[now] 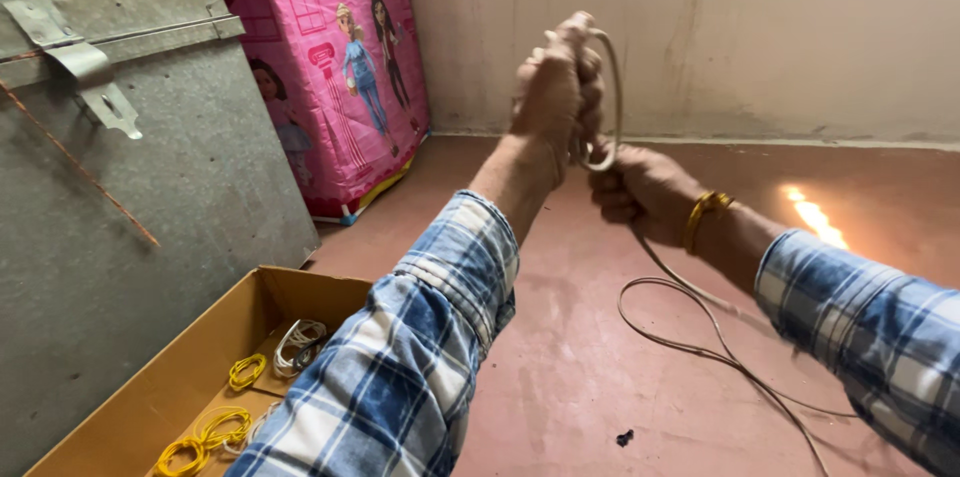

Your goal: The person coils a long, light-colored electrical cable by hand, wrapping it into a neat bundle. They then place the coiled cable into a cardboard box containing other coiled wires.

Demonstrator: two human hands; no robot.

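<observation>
Pink floor (570, 357) is seen under both hands. Left of them, small wire coils (235, 407) are kept in a cardboard box (150, 387). A white wire (612, 97) is gripped in the raised left hand (555, 97). Lower, it seems pinched by the right hand (645, 192).

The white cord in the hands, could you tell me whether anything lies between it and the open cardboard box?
Only the person's own left forearm crosses that line. The left hand and right hand grip the white cord; the cardboard box sits lower left, open-topped, holding small wire coils.
</observation>
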